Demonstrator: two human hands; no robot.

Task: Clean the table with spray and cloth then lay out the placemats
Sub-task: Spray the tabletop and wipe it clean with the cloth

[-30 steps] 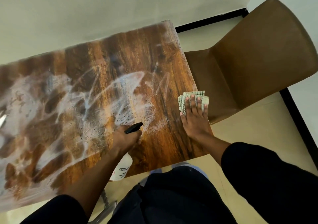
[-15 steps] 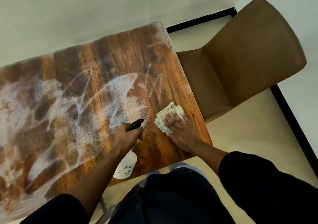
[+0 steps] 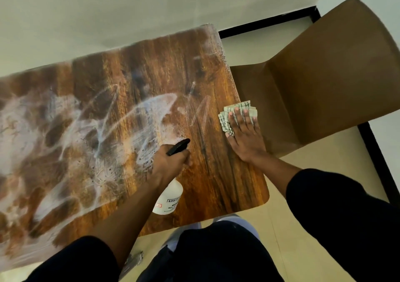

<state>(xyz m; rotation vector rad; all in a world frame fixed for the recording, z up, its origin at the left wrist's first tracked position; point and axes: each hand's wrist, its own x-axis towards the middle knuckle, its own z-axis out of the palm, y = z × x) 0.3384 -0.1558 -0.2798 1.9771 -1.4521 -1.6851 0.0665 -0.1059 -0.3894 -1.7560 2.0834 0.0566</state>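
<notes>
Wooden and dark-grained, the desk [image 3: 216, 173] fills the left and centre of the frame, its surface streaked with whitish smears of spray [image 3: 71, 130] across the left half, while the strip near its right edge looks bare and dry.

At centre frame the left hand [image 3: 171, 162] has its grip curled tight round the neck of a white spray bottle [image 3: 167, 199]. The black nozzle [image 3: 178, 147] sticks out above the knuckles, pointing to the upper right, and the bottle's body hangs below the wrist, tilted toward the lower edge of the desk. Whether the bottle's base touches the wood is hard to judge from this angle. The forearm runs down to the lower left into a dark sleeve.

Right of centre, the right hand [image 3: 244, 136] lies flat, palm down, fingers straight and slightly spread, pressing a folded, pale green checked cloth [image 3: 226, 119] onto the desk at its right edge. The cloth's corner overhangs the edge slightly. That forearm comes in from the lower right.

Beyond the right edge stands a brown chair [image 3: 324, 76], its seat partly tucked under the desk.
</notes>
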